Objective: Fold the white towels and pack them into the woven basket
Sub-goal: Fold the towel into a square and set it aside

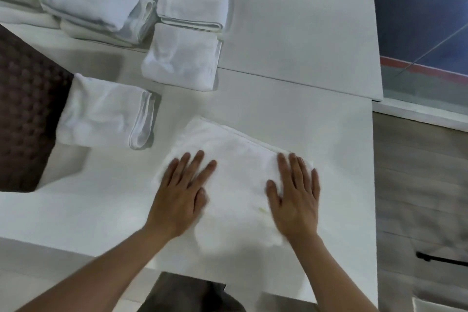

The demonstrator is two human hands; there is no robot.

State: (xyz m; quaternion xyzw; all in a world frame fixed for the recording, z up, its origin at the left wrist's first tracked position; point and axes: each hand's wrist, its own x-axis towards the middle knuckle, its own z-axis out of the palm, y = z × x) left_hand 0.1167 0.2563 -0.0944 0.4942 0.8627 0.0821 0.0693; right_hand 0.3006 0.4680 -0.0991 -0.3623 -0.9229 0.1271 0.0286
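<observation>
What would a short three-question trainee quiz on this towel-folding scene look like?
1. True or false: both hands lie flat on the towel.
2. The folded towel that partly lies on the dark woven basket is on which side of the left hand: A left, B right?
3. Is the right hand gripping anything?

Key: 1 true; 2 A; 3 no, its palm is open and pressing.
</observation>
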